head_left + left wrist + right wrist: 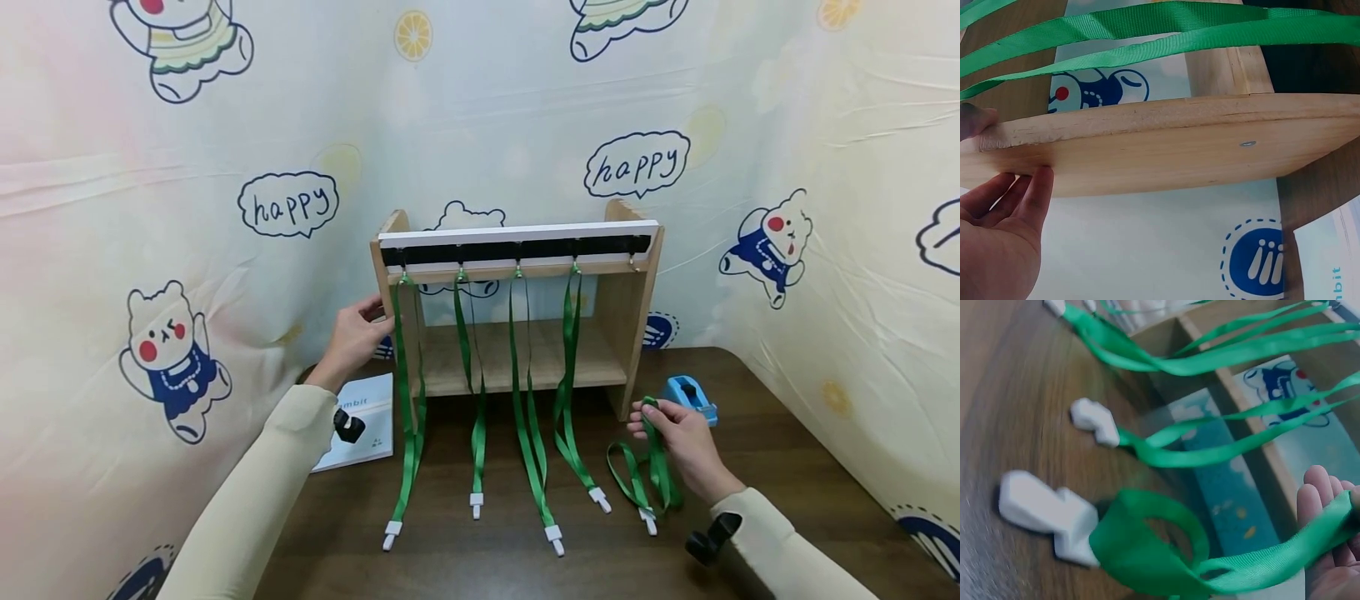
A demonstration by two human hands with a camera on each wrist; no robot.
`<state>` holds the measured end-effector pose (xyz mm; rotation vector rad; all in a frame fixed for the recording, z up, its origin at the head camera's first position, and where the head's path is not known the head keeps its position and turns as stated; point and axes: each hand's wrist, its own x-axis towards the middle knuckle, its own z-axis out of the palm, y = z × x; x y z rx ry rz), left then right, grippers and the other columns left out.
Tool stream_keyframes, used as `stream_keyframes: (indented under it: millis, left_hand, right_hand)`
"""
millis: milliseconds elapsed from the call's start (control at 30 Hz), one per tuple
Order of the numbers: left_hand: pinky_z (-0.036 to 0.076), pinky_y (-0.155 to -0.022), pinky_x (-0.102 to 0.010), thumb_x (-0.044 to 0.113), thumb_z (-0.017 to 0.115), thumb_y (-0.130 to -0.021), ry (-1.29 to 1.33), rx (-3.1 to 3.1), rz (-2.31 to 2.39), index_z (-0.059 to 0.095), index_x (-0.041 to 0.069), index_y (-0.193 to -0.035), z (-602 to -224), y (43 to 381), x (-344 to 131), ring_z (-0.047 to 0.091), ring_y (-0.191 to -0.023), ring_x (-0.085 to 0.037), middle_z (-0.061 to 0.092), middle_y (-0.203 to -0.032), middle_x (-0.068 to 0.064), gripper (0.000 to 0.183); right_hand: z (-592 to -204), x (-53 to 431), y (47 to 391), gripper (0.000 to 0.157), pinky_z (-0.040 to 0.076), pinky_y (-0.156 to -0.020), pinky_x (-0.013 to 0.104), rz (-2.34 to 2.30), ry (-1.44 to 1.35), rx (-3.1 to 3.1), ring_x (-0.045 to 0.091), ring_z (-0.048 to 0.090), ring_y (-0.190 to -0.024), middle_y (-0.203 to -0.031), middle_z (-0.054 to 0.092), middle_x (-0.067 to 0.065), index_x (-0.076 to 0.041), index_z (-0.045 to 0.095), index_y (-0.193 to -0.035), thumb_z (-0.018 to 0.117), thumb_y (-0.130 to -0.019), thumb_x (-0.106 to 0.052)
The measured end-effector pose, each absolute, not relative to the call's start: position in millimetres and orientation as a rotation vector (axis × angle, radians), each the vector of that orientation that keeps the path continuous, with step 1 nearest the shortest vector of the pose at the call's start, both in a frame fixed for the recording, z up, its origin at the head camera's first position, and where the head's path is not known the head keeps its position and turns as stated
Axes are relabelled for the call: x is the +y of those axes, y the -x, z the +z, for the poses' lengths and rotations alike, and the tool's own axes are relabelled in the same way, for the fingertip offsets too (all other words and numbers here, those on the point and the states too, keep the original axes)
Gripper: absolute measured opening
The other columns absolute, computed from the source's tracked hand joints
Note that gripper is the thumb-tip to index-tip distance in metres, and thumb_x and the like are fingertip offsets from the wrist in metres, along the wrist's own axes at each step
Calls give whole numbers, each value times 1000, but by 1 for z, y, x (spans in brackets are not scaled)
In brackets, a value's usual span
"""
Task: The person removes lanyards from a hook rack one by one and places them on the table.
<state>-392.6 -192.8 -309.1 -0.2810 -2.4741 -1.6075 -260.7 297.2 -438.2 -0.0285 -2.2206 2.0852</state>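
A wooden rack point(636, 325) stands on the table, a black strip with small hooks along its top bar. My left hand point(358, 337) grips the edge of its left side panel point(1147, 159), thumb on the front edge and fingers against the outer face. Several green lanyards point(411, 417) with white clips hang from the hooks. The hook at the right end point(632, 263) is bare. My right hand point(688, 446) pinches another green lanyard point(1285, 553) right of the rack; its looped strap hangs down and its white clip point(1047, 512) lies at or just above the tabletop.
A blue tape dispenser point(688, 396) sits behind my right hand. A pale blue booklet point(367, 421) lies left of the rack, under my left forearm. The brown table point(757, 417) meets a printed curtain point(480, 117) behind and at the sides.
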Motion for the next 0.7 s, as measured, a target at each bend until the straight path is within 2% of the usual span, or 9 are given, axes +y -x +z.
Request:
stream_keyframes:
  millis: [233, 467, 700]
  left_hand:
    - [43, -118, -51, 42, 71, -94, 284, -2478, -1588, 49, 13, -150, -311, 393, -191, 49, -141, -31, 53, -152, -13, 67]
    - [44, -117, -51, 42, 73, -92, 280, -2478, -1594, 49, 12, -150, -310, 394, -191, 50, -141, -31, 54, -150, -13, 69]
    - [44, -116, -51, 39, 72, -93, 287, -2468, -1609, 49, 12, -150, -310, 393, -193, 49, -141, -31, 53, -151, -14, 68]
  right_hand:
    - [-454, 302, 275, 49, 60, -92, 33, 2092, 75, -2251, 12, 76, -97, -114, 77, 8, 10, 53, -137, 55, -105, -27]
    - [-466, 306, 285, 46, 61, -90, 28, 2151, 170, -2249, 9, 76, -97, -125, 72, 18, 10, 50, -141, 52, -106, -21]
    - [-471, 307, 291, 45, 61, -88, 26, 2213, 217, -2196, 6, 75, -95, -117, 76, 8, 10, 48, -142, 52, -106, -17]
